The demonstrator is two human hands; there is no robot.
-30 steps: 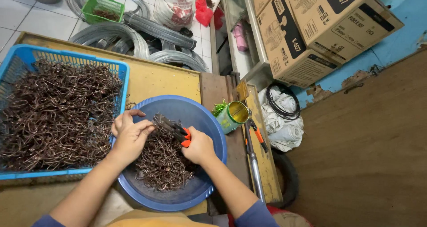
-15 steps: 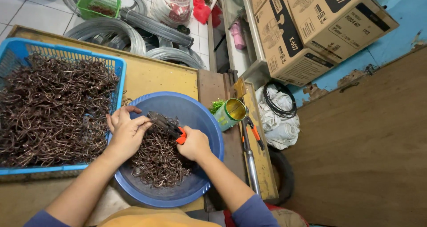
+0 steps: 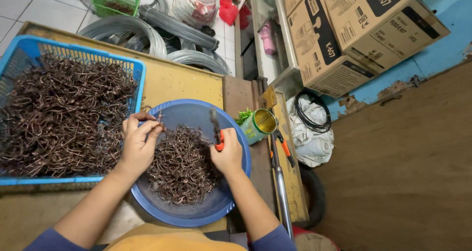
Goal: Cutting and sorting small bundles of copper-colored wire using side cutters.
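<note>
1. Gripping a pair of orange-handled pliers (image 3: 217,128), the right hand (image 3: 227,155) has its fingers closed around the handles, and the dark nose of the tool points up and away from the person over the blue round basin (image 3: 196,214).
2. The left hand (image 3: 138,145) hovers over the left part of the basin, its fingers pinched shut on a small bent copper-coloured wire hook (image 3: 160,118) held just above the heap.
3. A pile of the same wire hooks (image 3: 184,167) lies in the basin, between and under both hands.
4. The basin sits on the yellow worktop (image 3: 182,81), touching the blue mesh basket (image 3: 140,71) on its left.
5. The basket is heaped with many more wire hooks (image 3: 64,118).
6. Just right of the basin stands a green tin can (image 3: 258,125), open at the top.
7. Beyond the worktop lie coils of grey wire (image 3: 147,34) on the tiled floor, and cardboard boxes (image 3: 354,29) are stacked at the upper right.
</note>
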